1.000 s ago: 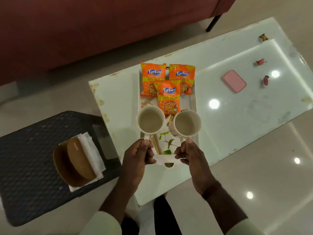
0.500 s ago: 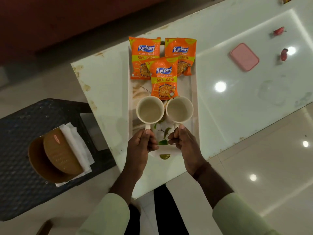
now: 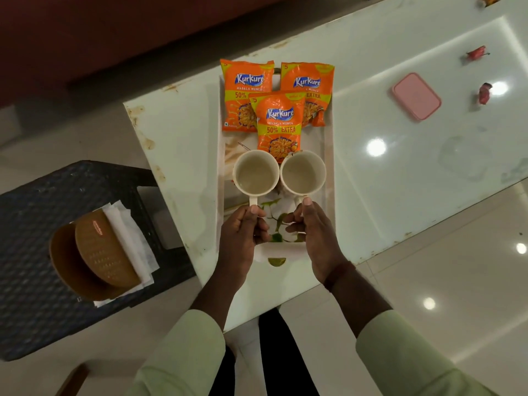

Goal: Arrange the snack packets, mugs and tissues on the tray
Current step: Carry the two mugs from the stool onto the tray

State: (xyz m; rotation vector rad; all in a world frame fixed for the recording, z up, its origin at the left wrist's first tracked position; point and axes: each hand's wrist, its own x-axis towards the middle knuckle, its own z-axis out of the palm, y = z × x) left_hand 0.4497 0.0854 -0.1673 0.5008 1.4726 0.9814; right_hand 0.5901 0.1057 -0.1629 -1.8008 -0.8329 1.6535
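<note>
A white tray (image 3: 329,155) with a leaf print lies on the white table. Three orange snack packets sit at its far end: one at the left (image 3: 243,92), one at the right (image 3: 313,90), and a third (image 3: 280,124) overlapping both. Two cream mugs stand side by side in the tray's middle. My left hand (image 3: 243,232) is closed on the handle of the left mug (image 3: 256,175). My right hand (image 3: 317,235) pinches the handle of the right mug (image 3: 303,172). White tissues (image 3: 128,232) sit in a brown holder (image 3: 97,258) on a dark stool at the left.
The dark woven stool (image 3: 34,224) stands just left of the table. A pink case (image 3: 416,96) and two small red wrappers (image 3: 477,54) lie on the table's right half. A dark red sofa (image 3: 114,30) runs along the far side.
Both mugs have gone forward and down onto the tray and now stand close to the front packet. Both hands still hold the handles. The camera has shifted nearer.
</note>
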